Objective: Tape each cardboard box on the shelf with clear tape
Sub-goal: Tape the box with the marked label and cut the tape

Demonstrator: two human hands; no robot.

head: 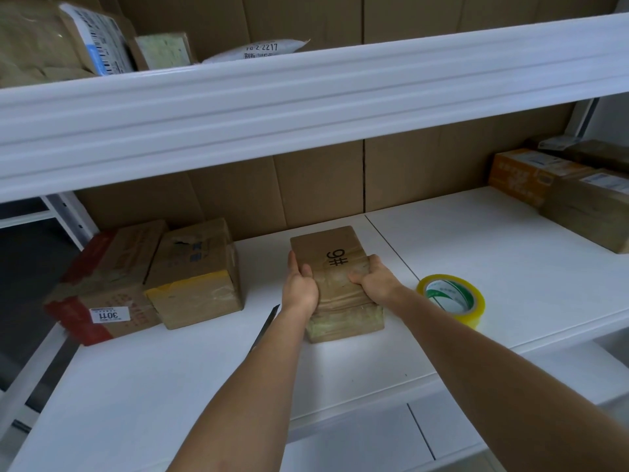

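Both hands, left hand (300,284) and right hand (373,279), clamp the side edges of the small brown cardboard box marked "9#" (332,267) on the white shelf (476,253). A clear tape roll (451,299) lies just beside it on the right, with open shelf beyond.

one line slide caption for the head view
Both hands grip a small brown cardboard box marked 9# beside a clear tape roll.

Both hands (335,282) apparently gripping box (326,248)

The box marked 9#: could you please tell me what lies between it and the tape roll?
Only bare white shelf separates the box marked 9# from the tape roll, seen in the head view.
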